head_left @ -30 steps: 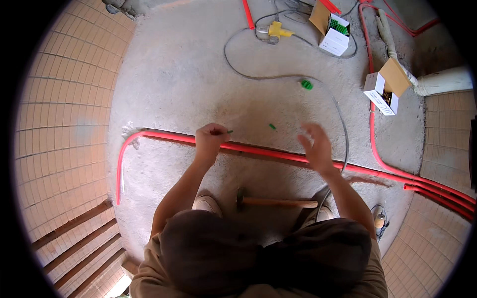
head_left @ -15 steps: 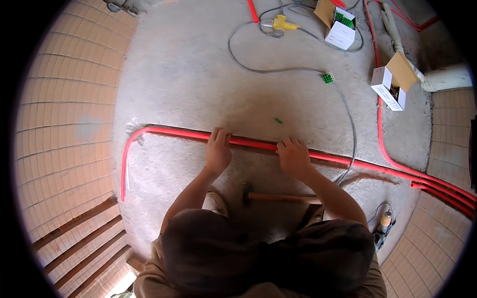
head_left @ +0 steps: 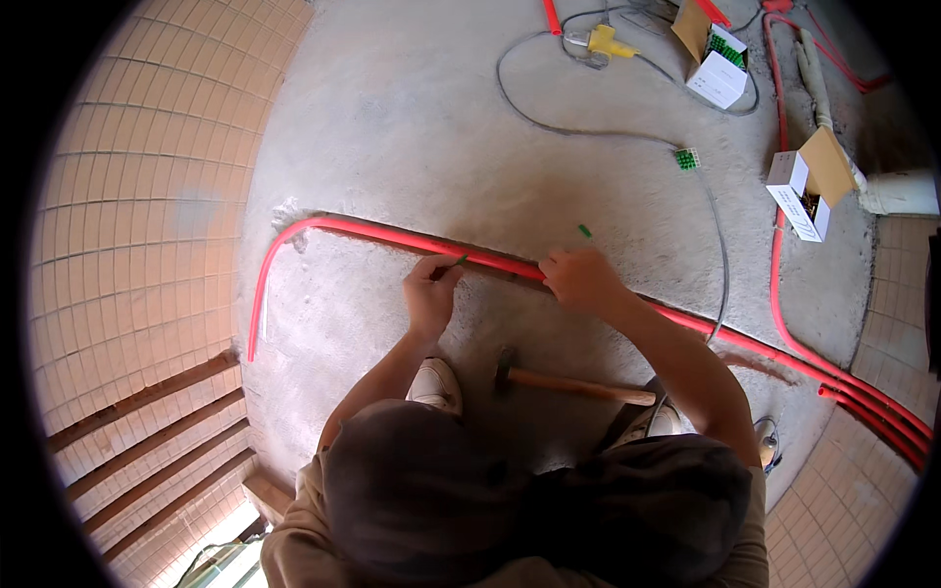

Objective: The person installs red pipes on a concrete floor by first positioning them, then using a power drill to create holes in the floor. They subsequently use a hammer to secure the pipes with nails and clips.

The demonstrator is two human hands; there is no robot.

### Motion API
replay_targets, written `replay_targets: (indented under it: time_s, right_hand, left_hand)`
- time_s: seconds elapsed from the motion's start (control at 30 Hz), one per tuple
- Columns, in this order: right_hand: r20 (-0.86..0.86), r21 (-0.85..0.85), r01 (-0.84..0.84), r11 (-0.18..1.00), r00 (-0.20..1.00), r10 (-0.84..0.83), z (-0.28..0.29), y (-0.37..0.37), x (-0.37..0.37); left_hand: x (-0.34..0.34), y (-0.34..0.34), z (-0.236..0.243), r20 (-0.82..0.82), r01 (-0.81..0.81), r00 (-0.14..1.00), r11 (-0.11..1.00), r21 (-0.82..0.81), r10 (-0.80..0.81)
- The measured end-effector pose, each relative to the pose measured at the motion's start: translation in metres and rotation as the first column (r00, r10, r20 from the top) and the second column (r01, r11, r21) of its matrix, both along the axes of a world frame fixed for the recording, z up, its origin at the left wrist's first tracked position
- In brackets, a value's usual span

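Hammer (head_left: pixel 578 385) on floor (head_left: pixel 392 118), pipe (head_left: pixel 400 236) beyond it, box (head_left: pixel 787 172) farther off at right, second box (head_left: pixel 718 84) behind

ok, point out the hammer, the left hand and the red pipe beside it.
Hammer (head_left: pixel 580 385), head view: on the wooden handle.
Left hand (head_left: pixel 429 297), head view: back of the hand.
Red pipe (head_left: pixel 505 262), head view: straight stretch.

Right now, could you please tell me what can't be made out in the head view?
- Head view: the full shape of the green piece; the left hand covers part of it.
- Head view: what, if anything, the right hand holds; the hand itself hides it.
- Head view: the exact contents of the lower white box; too small.
- Head view: the short red tube's far end; cut off by the upper edge.
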State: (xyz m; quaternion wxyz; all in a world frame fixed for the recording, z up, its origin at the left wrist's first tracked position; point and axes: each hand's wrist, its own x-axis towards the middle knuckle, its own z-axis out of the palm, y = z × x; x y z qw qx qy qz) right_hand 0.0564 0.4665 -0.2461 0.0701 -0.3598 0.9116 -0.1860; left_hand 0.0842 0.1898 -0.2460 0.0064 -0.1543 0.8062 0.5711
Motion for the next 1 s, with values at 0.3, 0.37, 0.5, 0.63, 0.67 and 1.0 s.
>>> replay_targets:
  time_s: [0.3,0.37,0.5,0.63,0.67,1.0]
  right_hand:
    - [0.059,0.063,0.037,0.997,0.997,-0.04,-0.034,-0.017,-0.008]
    - [0.032,0.003,0.06,0.998,0.998,-0.06,-0.035,-0.013,-0.008]
    - [0.016,-0.069,0.122,0.99,0.992,-0.122,-0.03,-0.012,-0.009]
    - [0.029,-0.112,0.126,0.986,0.992,-0.124,-0.022,-0.01,-0.012]
    - [0.024,-0.137,0.137,0.981,0.991,-0.134,-0.022,-0.009,-0.012]
    - [0.102,-0.139,0.19,0.972,0.979,-0.177,-0.024,-0.008,-0.012]
  left_hand:
    - [0.008,0.011,0.0,0.103,0.266,0.963,0.942,-0.203,-0.249]
    - [0.007,0.016,-0.002,0.073,0.272,0.962,0.935,-0.226,-0.262]
    - [-0.001,0.021,-0.012,0.019,0.302,0.948,0.877,-0.374,-0.318]
    - [-0.004,0.032,-0.021,0.023,0.344,0.924,0.802,-0.488,-0.382]
    - [-0.004,0.037,-0.024,0.035,0.333,0.929,0.791,-0.513,-0.369]
    - [-0.004,0.058,-0.025,0.159,0.375,0.922,0.713,-0.592,-0.352]
